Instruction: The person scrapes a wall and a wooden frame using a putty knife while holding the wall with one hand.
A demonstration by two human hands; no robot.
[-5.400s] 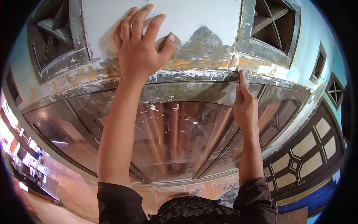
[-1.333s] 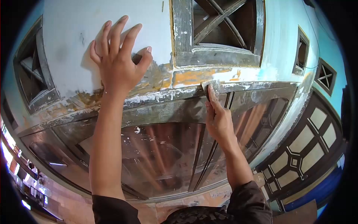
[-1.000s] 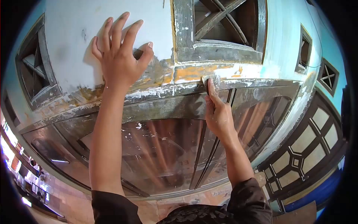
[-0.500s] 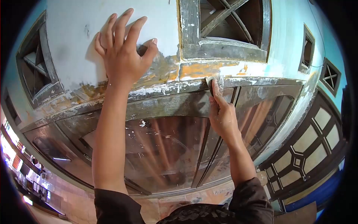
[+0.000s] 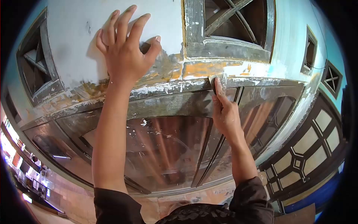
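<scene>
Fingers spread, my left hand (image 5: pixel 125 56) rests against the white wall (image 5: pixel 156 22) above the window frame. Nothing is held in it. My right hand (image 5: pixel 226 108) is closed around a putty knife (image 5: pixel 220 80), with a finger stretched along its blade; most of the handle is hidden in the palm. The blade's edge meets the lower edge of the wall, where a strip of orange and white patches (image 5: pixel 201 69) borders the dark wooden frame (image 5: pixel 167 89). White smears mark the top of that frame.
A wooden vent with crossed bars (image 5: pixel 233 22) sits above my right hand. Below are glass panes (image 5: pixel 167 149) with curtains behind them. A dark panelled door (image 5: pixel 309 145) stands at the right, and another barred vent (image 5: pixel 37 61) at the left.
My right hand and the putty knife have shifted slightly right in the view. The left hand stays spread on the wall, and the whole view has moved a little.
</scene>
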